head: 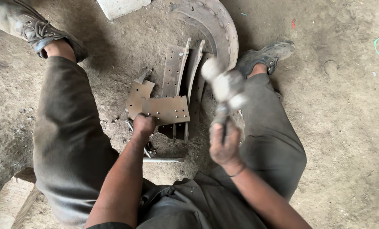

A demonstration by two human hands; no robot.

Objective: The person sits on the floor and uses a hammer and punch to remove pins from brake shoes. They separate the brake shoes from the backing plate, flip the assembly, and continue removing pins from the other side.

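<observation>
I sit on a dirt floor with my legs spread. My left hand [143,125] grips a thin metal tool pressed against the near edge of a brown lining plate [167,110] studded with rivets. That plate lies on a curved metal shoe [175,68] with rows of holes. My right hand [224,144] is closed on the handle of a hammer [224,85], whose head is blurred in mid-air above the plate's right side.
A second brown lining piece [137,96] lies left of the plate. A large curved shoe [217,25] rests behind. A metal rod [163,160] lies on the ground by my left wrist. My shoes [39,34] [266,55] flank the work. A wooden block [11,199] sits at lower left.
</observation>
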